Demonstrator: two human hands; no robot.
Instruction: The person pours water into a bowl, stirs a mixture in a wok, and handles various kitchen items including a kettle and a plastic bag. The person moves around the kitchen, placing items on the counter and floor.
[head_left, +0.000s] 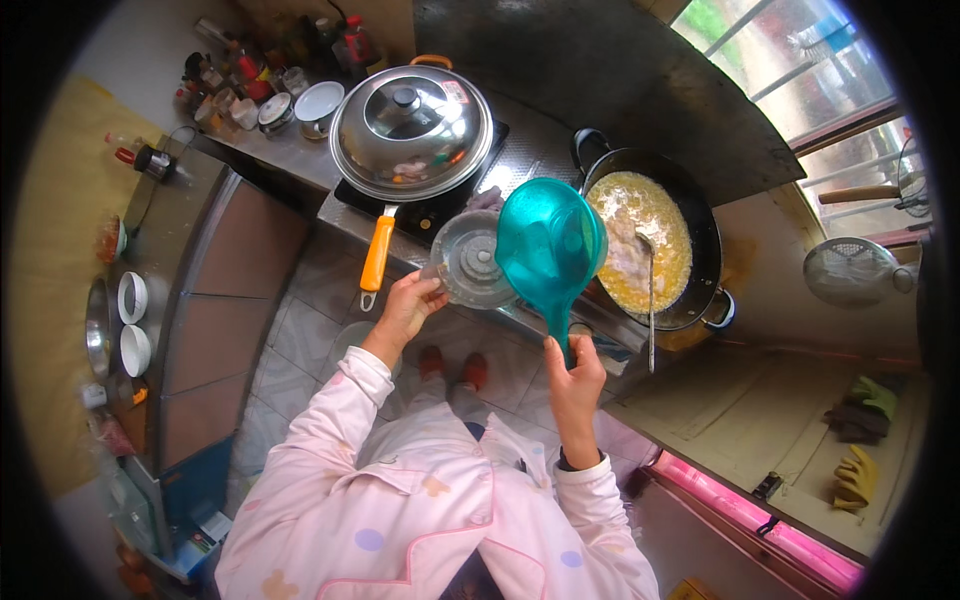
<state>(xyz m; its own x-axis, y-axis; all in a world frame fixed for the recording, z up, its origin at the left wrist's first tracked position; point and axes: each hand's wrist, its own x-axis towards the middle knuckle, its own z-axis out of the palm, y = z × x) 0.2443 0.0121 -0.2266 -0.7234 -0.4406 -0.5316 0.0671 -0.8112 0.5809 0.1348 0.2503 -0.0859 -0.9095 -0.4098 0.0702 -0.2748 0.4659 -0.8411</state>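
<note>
My left hand (409, 309) grips the edge of a clear plastic lid (471, 262), held level in front of the stove counter. By its handle my right hand (576, 382) holds a teal plastic water ladle (546, 244). The ladle's bowl overlaps the lid's right side and partly hides it; whether they touch I cannot tell. Just right of the ladle sits a black wok (701, 225) full of bubbling yellow liquid (637, 199) with a pale lump in it. A metal spoon (651, 322) leans in the wok, its handle over the rim.
A frying pan with a domed steel lid (409, 150) stands on the cooktop, its orange handle (377, 251) jutting towards me. Jars and bottles (247, 82) crowd the back left. Two white bowls (133, 296) sit on the left counter. Gloves (855, 476) lie at the right; a strainer (847, 270) hangs there.
</note>
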